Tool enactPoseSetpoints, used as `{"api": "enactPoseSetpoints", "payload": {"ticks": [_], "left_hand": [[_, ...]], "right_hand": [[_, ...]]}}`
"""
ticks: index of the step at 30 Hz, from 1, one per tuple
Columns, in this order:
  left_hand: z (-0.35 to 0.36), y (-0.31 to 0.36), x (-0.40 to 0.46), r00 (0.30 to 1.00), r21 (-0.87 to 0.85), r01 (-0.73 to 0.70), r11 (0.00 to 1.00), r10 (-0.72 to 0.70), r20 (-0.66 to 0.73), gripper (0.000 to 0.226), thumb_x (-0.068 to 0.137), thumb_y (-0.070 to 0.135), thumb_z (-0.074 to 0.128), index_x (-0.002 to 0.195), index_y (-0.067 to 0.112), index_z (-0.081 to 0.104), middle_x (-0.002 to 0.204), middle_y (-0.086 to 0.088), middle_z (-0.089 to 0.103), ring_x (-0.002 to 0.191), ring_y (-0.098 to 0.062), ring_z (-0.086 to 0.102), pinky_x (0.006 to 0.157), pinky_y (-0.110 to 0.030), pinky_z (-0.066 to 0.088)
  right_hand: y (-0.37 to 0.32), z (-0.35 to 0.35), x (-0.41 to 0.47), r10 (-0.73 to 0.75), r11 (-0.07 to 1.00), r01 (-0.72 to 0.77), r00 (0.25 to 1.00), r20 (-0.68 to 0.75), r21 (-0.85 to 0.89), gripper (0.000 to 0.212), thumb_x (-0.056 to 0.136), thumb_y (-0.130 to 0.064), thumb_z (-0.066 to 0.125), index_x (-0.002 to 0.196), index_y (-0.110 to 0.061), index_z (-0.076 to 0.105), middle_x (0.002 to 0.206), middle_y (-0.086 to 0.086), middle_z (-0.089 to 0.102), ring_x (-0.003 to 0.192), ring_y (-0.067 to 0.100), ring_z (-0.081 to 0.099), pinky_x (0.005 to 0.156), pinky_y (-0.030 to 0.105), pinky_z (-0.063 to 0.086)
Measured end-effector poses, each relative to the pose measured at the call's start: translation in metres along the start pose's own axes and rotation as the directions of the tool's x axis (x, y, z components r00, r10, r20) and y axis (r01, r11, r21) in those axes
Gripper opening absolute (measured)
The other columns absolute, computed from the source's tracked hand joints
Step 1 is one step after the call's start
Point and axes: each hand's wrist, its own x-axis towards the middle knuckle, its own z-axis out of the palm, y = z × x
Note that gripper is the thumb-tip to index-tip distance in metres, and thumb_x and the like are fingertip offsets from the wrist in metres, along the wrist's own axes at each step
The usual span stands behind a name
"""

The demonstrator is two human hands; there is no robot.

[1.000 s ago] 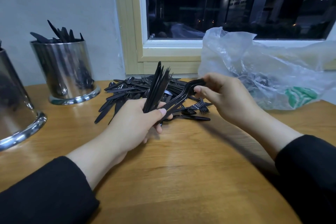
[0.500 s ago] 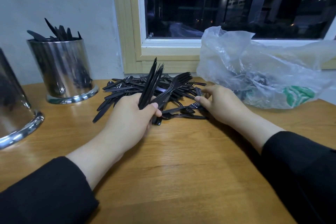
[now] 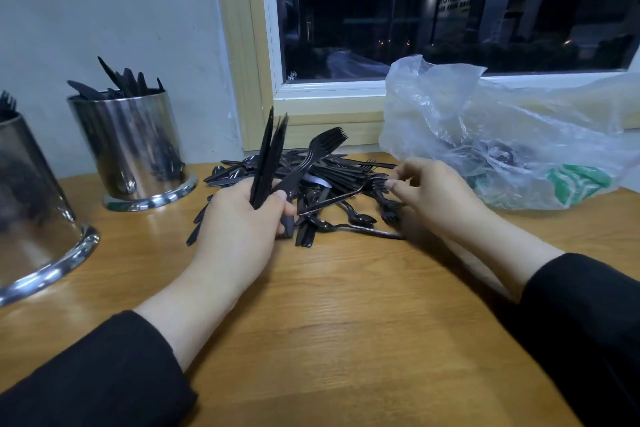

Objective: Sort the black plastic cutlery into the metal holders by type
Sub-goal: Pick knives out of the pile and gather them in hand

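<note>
Since the earlier frame, right hand (image 3: 433,194) has lifted slightly, fingers pinching a fork (image 3: 375,180) on the desk (image 3: 346,322) pile (image 3: 329,180), while left hand (image 3: 239,229) grips upright knives (image 3: 268,156) and forks.

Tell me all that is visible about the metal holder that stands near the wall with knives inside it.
The metal holder is a shiny steel-looking cylinder with a wider, flared foot ring. It stands upright on the wooden table, at the back left near the pale wall, apart from the loose cutlery pile. Its mirror-like side reflects dark shapes. Several black plastic knives stand inside it, their blades sticking up above the rim and leaning at different angles. Neither hand touches it.
</note>
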Motion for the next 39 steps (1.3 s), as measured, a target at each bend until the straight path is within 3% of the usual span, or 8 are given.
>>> {"api": "enactPoseSetpoints", "payload": {"ticks": [6,16,23,26,29,32,35,39], "left_hand": [[-0.002,-0.004,0.006,0.998,-0.012,-0.013,1.0,0.012,-0.066,0.021,0.099,0.019,0.06,0.085,0.031,0.069,0.079,0.009,0.076,0.081,-0.016,0.073,0.068,-0.034,0.05],[0.0,0.006,-0.009,0.969,-0.007,-0.008,1.0,0.01,0.248,0.019,0.102,0.02,0.058,0.096,0.026,0.075,0.067,0.011,0.071,0.044,-0.001,0.052,0.048,-0.018,0.038],[-0.001,0.006,-0.01,0.944,0.059,-0.013,0.998,-0.008,0.331,0.017,0.099,0.032,0.063,0.088,0.026,0.076,0.063,0.002,0.067,0.044,-0.006,0.049,0.049,-0.026,0.042],[0.001,0.006,-0.009,0.956,0.119,-0.021,0.993,-0.014,0.291,0.024,0.101,0.029,0.061,0.081,0.021,0.073,0.053,0.013,0.06,0.039,-0.001,0.046,0.049,-0.02,0.038],[0.002,0.004,-0.008,0.972,0.075,0.017,0.997,-0.034,0.234,0.025,0.102,0.024,0.06,0.083,0.014,0.072,0.049,0.015,0.058,0.037,-0.002,0.043,0.044,-0.017,0.035],[0.002,0.003,-0.007,0.976,0.068,0.021,0.997,-0.035,0.214,0.026,0.102,0.023,0.059,0.083,0.012,0.072,0.048,0.01,0.056,0.038,-0.004,0.043,0.043,-0.016,0.035],[0.002,0.003,-0.007,0.977,0.061,0.019,0.998,-0.031,0.211,0.025,0.102,0.023,0.059,0.084,0.012,0.072,0.048,0.011,0.057,0.039,-0.004,0.044,0.044,-0.017,0.036],[0.002,0.003,-0.008,0.977,0.07,0.004,0.998,-0.019,0.212,0.025,0.102,0.026,0.059,0.082,0.016,0.072,0.051,0.007,0.058,0.041,-0.006,0.046,0.049,-0.023,0.038]], "right_hand": [[-0.019,-0.024,-0.013,-0.207,0.963,0.22,0.974,-0.094,0.158,0.008,0.095,-0.029,0.068,0.087,-0.027,0.067,0.076,-0.011,0.063,0.066,0.005,0.055,0.059,0.011,0.04],[-0.036,-0.008,-0.022,-0.179,0.911,0.223,0.971,-0.155,0.346,0.007,0.094,-0.022,0.069,0.088,-0.023,0.066,0.079,-0.009,0.071,0.071,-0.001,0.064,0.063,0.008,0.042],[-0.039,-0.004,-0.023,-0.128,0.881,0.191,0.977,-0.171,0.432,0.007,0.094,-0.023,0.07,0.09,-0.021,0.065,0.079,-0.004,0.075,0.072,0.001,0.07,0.069,0.02,0.052],[-0.038,-0.006,-0.02,-0.126,0.865,0.194,0.977,-0.172,0.463,0.008,0.094,-0.029,0.07,0.091,-0.024,0.063,0.081,-0.003,0.076,0.075,0.008,0.072,0.072,0.028,0.055],[-0.026,-0.013,-0.011,-0.133,0.941,0.171,0.98,-0.146,0.29,0.004,0.097,-0.03,0.064,0.096,-0.026,0.065,0.08,-0.009,0.071,0.074,-0.001,0.064,0.068,0.016,0.046],[-0.008,-0.023,-0.008,-0.145,0.983,0.163,0.972,0.188,-0.087,0.016,0.093,-0.02,0.063,0.102,-0.032,0.069,0.091,-0.019,0.063,0.084,-0.003,0.06,0.072,0.015,0.043],[0.001,-0.022,-0.008,-0.086,0.965,0.188,0.885,0.457,-0.183,0.027,0.088,-0.021,0.067,0.109,-0.037,0.067,0.102,-0.018,0.057,0.087,0.001,0.057,0.076,0.017,0.044],[0.006,-0.011,-0.005,-0.14,0.95,0.239,0.9,0.413,-0.199,0.015,0.09,-0.028,0.072,0.104,-0.034,0.073,0.101,-0.015,0.056,0.086,0.003,0.055,0.074,0.02,0.041]]}}
